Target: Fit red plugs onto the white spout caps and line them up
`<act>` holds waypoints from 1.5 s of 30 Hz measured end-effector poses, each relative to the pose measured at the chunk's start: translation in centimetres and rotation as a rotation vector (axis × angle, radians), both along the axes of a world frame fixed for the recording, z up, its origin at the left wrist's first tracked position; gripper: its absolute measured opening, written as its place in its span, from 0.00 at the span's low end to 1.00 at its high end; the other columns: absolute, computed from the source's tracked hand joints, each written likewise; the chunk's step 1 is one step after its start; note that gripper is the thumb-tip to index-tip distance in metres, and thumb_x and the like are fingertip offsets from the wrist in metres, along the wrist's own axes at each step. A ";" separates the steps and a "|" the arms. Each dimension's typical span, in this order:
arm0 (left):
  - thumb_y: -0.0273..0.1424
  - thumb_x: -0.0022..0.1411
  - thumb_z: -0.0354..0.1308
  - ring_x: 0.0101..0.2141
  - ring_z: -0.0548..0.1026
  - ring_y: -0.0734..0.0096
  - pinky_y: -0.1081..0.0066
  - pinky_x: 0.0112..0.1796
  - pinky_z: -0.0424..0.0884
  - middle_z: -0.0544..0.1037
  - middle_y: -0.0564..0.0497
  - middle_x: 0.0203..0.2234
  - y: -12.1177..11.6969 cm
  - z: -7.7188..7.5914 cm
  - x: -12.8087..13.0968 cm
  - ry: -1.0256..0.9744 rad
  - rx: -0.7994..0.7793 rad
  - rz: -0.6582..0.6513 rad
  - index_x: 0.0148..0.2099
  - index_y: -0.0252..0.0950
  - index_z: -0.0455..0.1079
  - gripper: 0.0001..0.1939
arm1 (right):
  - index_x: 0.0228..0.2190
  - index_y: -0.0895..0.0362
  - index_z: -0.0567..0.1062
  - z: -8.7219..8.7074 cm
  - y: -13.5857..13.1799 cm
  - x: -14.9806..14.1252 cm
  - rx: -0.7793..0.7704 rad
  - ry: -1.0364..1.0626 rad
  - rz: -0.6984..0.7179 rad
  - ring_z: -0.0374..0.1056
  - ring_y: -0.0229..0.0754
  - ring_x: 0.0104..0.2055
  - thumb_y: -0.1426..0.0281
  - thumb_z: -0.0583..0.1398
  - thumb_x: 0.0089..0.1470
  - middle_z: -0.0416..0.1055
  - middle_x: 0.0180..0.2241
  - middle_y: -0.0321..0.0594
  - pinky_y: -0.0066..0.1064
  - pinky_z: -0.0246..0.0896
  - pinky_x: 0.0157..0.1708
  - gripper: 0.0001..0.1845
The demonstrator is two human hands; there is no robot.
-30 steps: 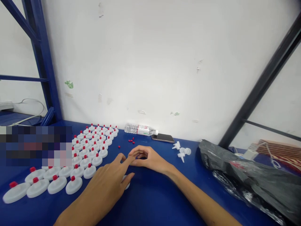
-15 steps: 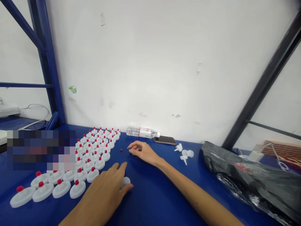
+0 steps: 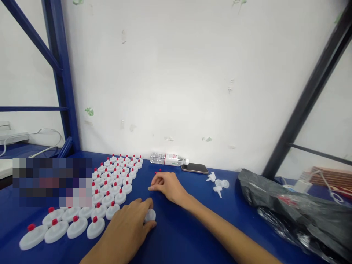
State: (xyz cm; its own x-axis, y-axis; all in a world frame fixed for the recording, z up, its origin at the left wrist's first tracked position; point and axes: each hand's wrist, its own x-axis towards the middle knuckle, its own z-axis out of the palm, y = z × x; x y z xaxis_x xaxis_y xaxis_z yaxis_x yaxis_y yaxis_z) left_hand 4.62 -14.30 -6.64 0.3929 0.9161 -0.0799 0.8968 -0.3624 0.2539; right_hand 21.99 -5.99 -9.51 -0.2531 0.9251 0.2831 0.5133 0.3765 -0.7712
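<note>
My left hand (image 3: 129, 222) is curled round a round white lid (image 3: 150, 217), pinched between thumb and fingers just above the blue table. Part of that lid is hidden by the fingers. To its right and a little farther away, my right hand (image 3: 166, 187) has thumb and forefinger pressed together; the small red cap that lay there is out of sight at the fingertips. Left of my left hand stand rows of white lids with red tips (image 3: 95, 229). Two small red caps (image 3: 160, 170) lie behind my right hand.
A clear water bottle (image 3: 169, 159) lies by the wall, beside a phone (image 3: 195, 168). Loose white nozzle pieces (image 3: 218, 190) and clear discs (image 3: 222, 183) lie to the right. A dark plastic bag (image 3: 291, 209) covers the right side. Blue and dark posts frame the table.
The single red cap left of my right hand no longer shows on the table. My right fingers have closed to a pinch and come nearer. The view has tilted up slightly.
</note>
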 end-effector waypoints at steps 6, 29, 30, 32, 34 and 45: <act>0.34 0.65 0.53 0.43 0.78 0.52 0.57 0.41 0.66 0.79 0.47 0.43 0.6 -0.5 0.4 -0.043 0.026 -0.007 0.51 0.43 0.71 0.14 | 0.32 0.55 0.81 1.3 -5.1 2.7 -0.171 0.327 0.055 0.76 0.41 0.36 0.59 0.73 0.46 0.81 0.34 0.39 0.30 0.68 0.38 0.15; 0.36 0.63 0.56 0.47 0.78 0.48 0.57 0.42 0.70 0.81 0.44 0.45 1.2 -1.5 0.5 -0.075 0.028 0.035 0.49 0.37 0.70 0.14 | 0.41 0.52 0.81 0.1 -7.0 0.4 -0.012 0.277 0.144 0.74 0.37 0.34 0.74 0.69 0.51 0.78 0.32 0.33 0.27 0.66 0.36 0.13; 0.36 0.63 0.56 0.47 0.78 0.48 0.56 0.42 0.70 0.81 0.44 0.45 1.1 -1.4 0.5 -0.073 0.026 0.035 0.49 0.37 0.70 0.14 | 0.41 0.51 0.82 0.1 -7.0 0.4 -0.013 0.269 0.142 0.73 0.37 0.35 0.75 0.69 0.52 0.78 0.32 0.33 0.27 0.66 0.36 0.14; 0.37 0.64 0.57 0.48 0.78 0.48 0.56 0.42 0.70 0.81 0.43 0.46 1.0 -1.2 0.6 -0.057 0.029 0.043 0.51 0.36 0.69 0.16 | 0.41 0.50 0.82 0.3 -7.2 0.4 0.005 0.244 0.124 0.73 0.37 0.36 0.75 0.68 0.53 0.78 0.34 0.33 0.27 0.65 0.37 0.13; 0.39 0.65 0.56 0.48 0.78 0.46 0.55 0.42 0.71 0.81 0.41 0.46 0.8 -1.0 0.7 -0.020 0.039 0.066 0.53 0.35 0.68 0.18 | 0.41 0.48 0.83 0.5 -7.5 0.4 0.051 0.209 0.091 0.72 0.37 0.37 0.74 0.66 0.56 0.78 0.36 0.34 0.27 0.64 0.38 0.11; 0.41 0.61 0.58 0.47 0.78 0.47 0.60 0.38 0.67 0.81 0.45 0.43 0.7 -0.2 0.7 -0.035 -0.003 0.037 0.50 0.40 0.70 0.17 | 0.33 0.53 0.84 0.8 -7.8 0.0 0.079 0.240 0.074 0.74 0.39 0.35 0.72 0.70 0.51 0.80 0.32 0.34 0.28 0.67 0.40 0.05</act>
State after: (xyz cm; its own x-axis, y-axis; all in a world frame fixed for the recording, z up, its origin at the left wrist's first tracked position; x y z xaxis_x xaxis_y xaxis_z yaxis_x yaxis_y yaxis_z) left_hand 5.27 -13.56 -6.83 0.3609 0.9300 -0.0689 0.9002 -0.3281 0.2863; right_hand 21.96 -13.78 -8.67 -0.2358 0.8793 0.4138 0.2883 0.4699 -0.8343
